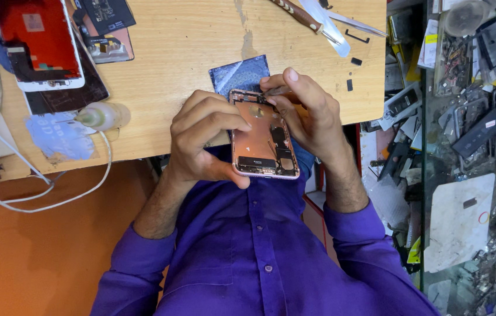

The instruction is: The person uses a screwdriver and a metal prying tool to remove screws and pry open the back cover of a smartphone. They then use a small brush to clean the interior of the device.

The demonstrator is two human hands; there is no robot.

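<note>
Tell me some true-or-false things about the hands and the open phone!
1. The left hand grips the pink opened phone along its side. True.
2. The right hand rests flat on the table, away from the phone. False: its fingertips pinch at the phone's top end.
3. The phone's inside parts face up. True.
4. The small bottle stands upright. False: it lies on its side on the wooden table.
5. The person's shirt is green. False: it is purple.

Rose-gold phone housing (262, 137), purple shirt (248, 251), tan wooden table (189, 41), red-and-white screen panel (40, 44).
</note>
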